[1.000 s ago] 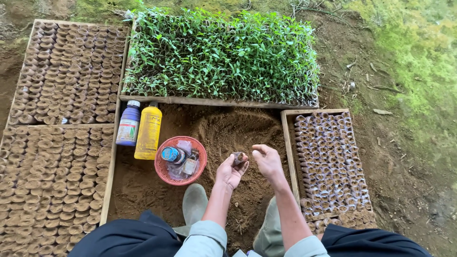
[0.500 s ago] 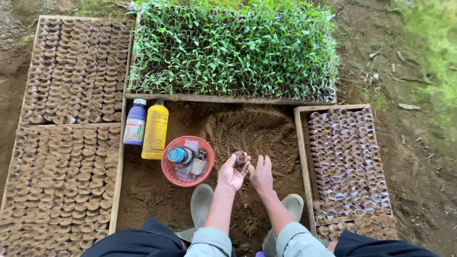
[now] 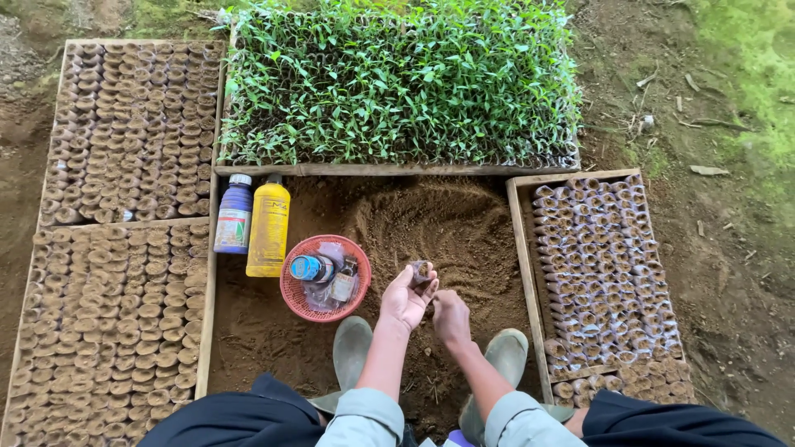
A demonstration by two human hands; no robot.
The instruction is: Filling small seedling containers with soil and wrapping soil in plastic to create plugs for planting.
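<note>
Nearest our feet: two green rubber boots [image 3: 352, 348] planted in the soil bed [image 3: 464, 223], which we take as landmark; dark trousers at the bed's near edge.
Left hand [image 3: 406, 300]: palm up over the bed's middle, fingers curled and pinching a small soil-filled pot [image 3: 421, 271] at the fingertips.
Pot position: above the soil, just beyond the left palm, up-left of the right hand; long axis too small for us to tell.
Right hand [image 3: 451, 318]: just beside the left wrist, knuckles up, fingers bunched down towards the soil; we cannot tell whether it grips anything.
Nearer hand: the left already has the pot; the right is just short of it.
Red basket [image 3: 291, 291]: on the bed's left part, near the left hand, holding small jars.
Bottles: a purple bottle [image 3: 233, 214] and a yellow bottle [image 3: 269, 226] at the bed's far-left corner.
Right tray [image 3: 603, 273]: along the bed's right edge, packed with filled pots.
Left trays [image 3: 116, 314]: beyond the bed's left edge, fully packed.
Seedling tray [image 3: 397, 83]: along the bed's far edge.
Open room: loose soil between hands and far edge.
</note>
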